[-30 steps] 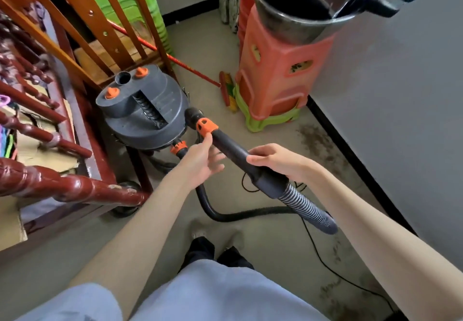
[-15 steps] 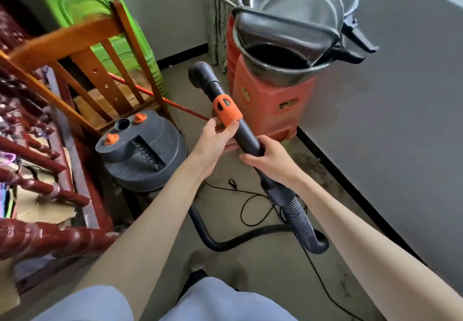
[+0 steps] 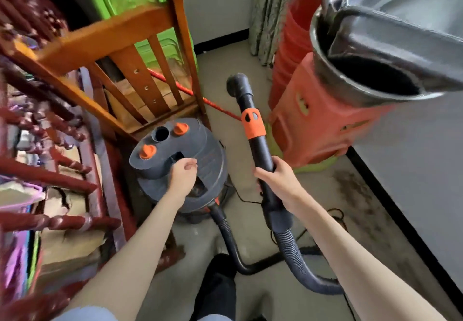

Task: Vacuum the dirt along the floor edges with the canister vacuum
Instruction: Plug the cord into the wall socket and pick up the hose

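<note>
I see my right hand (image 3: 278, 180) wrapped around the black wand (image 3: 258, 150) of the vacuum, fingers curled tight on the tube just below its orange collar (image 3: 253, 123). The wand points up and away from me, its open round end (image 3: 235, 83) raised off the floor (image 3: 250, 233) near the stack of orange stools (image 3: 313, 125). Below my grip the wand joins the ribbed hose (image 3: 293, 253), which loops down across the floor and back to the base of the canister (image 3: 200, 150).

My left hand (image 3: 183, 177) hangs over the grey canister lid, fingers loosely curled and holding nothing; I cannot tell whether it touches the lid. The canister stands on the floor beside the wooden chair (image 3: 140, 52), with two orange knobs (image 3: 181, 128) and an open port on top.

A patch of dark dirt (image 3: 355, 190) lies along the floor edge by the black baseboard (image 3: 400, 210) on my right, well apart from the wand's end. A thin black cord (image 3: 335, 214) trails across the floor near it. Metal pots (image 3: 390, 52) sit on top of the stools
</note>
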{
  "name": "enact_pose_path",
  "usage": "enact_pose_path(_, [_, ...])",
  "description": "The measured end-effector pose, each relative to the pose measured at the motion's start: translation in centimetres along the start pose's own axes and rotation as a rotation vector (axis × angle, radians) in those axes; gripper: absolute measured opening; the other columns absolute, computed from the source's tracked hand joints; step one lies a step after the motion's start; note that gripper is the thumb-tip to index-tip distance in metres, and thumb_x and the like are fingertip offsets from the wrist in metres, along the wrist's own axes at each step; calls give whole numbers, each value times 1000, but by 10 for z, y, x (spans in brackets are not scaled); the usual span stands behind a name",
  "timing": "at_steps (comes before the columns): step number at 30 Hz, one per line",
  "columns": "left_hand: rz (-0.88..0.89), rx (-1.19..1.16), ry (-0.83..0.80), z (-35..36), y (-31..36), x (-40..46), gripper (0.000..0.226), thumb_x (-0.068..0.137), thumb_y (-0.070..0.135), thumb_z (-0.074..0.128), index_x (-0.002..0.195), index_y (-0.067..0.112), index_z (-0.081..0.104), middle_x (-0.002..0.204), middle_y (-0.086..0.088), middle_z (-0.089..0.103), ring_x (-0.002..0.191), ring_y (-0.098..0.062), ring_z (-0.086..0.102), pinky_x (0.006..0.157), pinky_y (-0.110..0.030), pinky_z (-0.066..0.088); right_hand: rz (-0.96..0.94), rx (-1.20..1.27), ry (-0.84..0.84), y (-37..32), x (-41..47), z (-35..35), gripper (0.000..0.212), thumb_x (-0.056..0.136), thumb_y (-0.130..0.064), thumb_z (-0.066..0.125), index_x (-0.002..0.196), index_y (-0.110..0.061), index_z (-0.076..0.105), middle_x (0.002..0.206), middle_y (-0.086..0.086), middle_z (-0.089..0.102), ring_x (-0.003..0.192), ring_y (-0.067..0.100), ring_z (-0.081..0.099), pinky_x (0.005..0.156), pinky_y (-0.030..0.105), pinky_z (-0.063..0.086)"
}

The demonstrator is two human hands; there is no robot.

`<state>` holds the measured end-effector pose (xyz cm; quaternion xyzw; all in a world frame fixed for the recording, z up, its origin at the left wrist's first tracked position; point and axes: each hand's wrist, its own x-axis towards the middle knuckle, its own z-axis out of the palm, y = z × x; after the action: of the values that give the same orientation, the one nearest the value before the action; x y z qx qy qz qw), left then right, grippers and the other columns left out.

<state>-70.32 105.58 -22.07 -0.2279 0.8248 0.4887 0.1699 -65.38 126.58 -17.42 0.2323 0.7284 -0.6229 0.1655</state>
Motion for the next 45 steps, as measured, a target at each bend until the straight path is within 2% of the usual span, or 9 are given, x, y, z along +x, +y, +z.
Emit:
enact_pose_path(11, [151, 432, 267, -17, -17, 173, 27, 96, 24, 47, 94, 1, 61, 107, -23, 62, 107, -40, 51, 90, -43, 38, 59, 33, 88, 29, 137, 74, 19, 79, -5, 60, 81, -14, 43, 49, -4, 51, 40, 12, 48, 40, 23, 41])
enact_pose_path(16, [176, 666, 206, -13, -21, 213, 34, 99, 31, 37, 108, 5, 56, 122, -21, 56, 118, -39, 43, 97, -46, 32, 21, -79, 72, 41, 178, 95, 16, 79, -5, 61, 78, -13, 47, 46, -4, 53, 40, 11, 49, 41, 22, 42])
enact_pose_path(19, [316, 606, 157, -22, -27, 226, 29, 98, 24, 44, 122, 11, 52, 129, -14, 52, 119, -33, 40, 97, -46, 34, 40, -112, 76, 47, 197, 105, 15, 80, -8, 62, 79, -16, 49, 55, -1, 56, 45, 10, 50, 44, 21, 43])
enact_pose_path(22, [462, 499, -23, -31, -31, 235, 34, 95, 19, 52, 129, 17, 53, 131, -5, 50, 119, -24, 38, 100, -36, 32, 30, -114, 120, 54, 213, 115, 18, 81, -12, 64, 80, -21, 49, 66, -1, 53, 47, 3, 46, 45, 16, 40])
enact_pose_path(26, [583, 441, -128, -33, -31, 244, 23, 90, 11, 60, 113, 12, 66, 118, -3, 58, 109, -14, 42, 92, -16, 27, 3, -94, 164, 62, 225, 129, 16, 83, -14, 65, 91, -20, 53, 77, -6, 56, 64, 5, 51, 55, 14, 42])
enact_pose_path(31, [542, 402, -188, -38, -33, 247, 30, 87, 15, 65, 117, 14, 63, 120, 2, 56, 112, -13, 47, 90, -18, 34, 27, -82, 174, 70, 228, 138, 16, 84, -14, 65, 88, -20, 52, 77, -4, 54, 64, 3, 51, 57, 15, 42])
enact_pose_path(34, [430, 337, -50, -31, -31, 242, 32, 86, 24, 67, 115, 13, 60, 111, 4, 47, 99, -11, 49, 85, -22, 38, 60, -63, 173, 72, 229, 136, 15, 84, -15, 66, 91, -20, 53, 79, -3, 56, 70, 10, 52, 64, 26, 44])
enact_pose_path(41, [298, 507, 259, -13, -20, 234, 40, 84, 45, 64, 93, 7, 69, 99, -14, 62, 104, -28, 49, 93, -34, 32, 34, -149, 155, 72, 230, 136, 21, 82, -15, 66, 78, -19, 46, 69, -5, 48, 51, -3, 43, 49, 12, 36])
enact_pose_path(45, [257, 538, 289, -5, -22, 226, 42, 89, 42, 57, 90, 2, 70, 92, -19, 60, 100, -32, 50, 91, -37, 33, 58, -155, 144, 70, 233, 134, 22, 81, -16, 67, 78, -19, 45, 69, -4, 48, 51, 0, 41, 48, 13, 35])
